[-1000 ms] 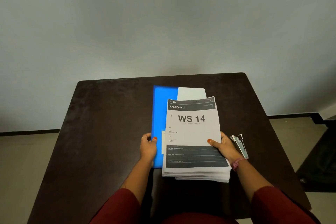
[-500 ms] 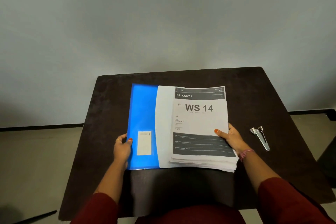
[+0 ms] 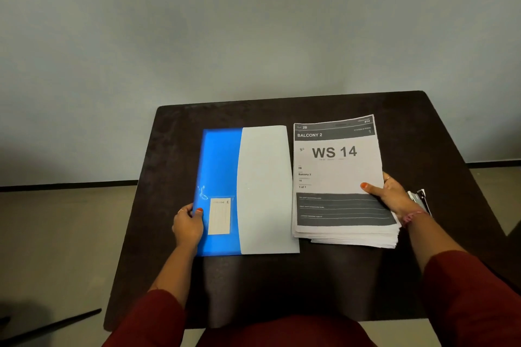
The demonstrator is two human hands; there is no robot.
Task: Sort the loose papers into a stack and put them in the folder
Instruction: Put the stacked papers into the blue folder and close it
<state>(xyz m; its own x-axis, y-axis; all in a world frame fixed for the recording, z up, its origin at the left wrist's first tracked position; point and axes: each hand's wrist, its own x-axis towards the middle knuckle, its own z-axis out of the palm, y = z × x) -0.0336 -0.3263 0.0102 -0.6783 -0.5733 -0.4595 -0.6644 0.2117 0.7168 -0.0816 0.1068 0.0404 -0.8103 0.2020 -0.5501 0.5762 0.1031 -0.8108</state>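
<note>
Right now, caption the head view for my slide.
Left hand grips blue folder; right hand holds paper stack beside it.

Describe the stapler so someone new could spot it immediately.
Start at the dark table, then go to the paper stack on its right side. Just beyond the right hand gripping that stack lies the stapler, partly hidden by the wrist. It is the only small metallic thing; everything else is flat sheets.

You see the folder (image 3: pixel 220 191) at frame centre on the worktop (image 3: pixel 282 284); the paper stack (image 3: pixel 338 172) just right; the stapler (image 3: pixel 420 198) at the stack's right.
</note>
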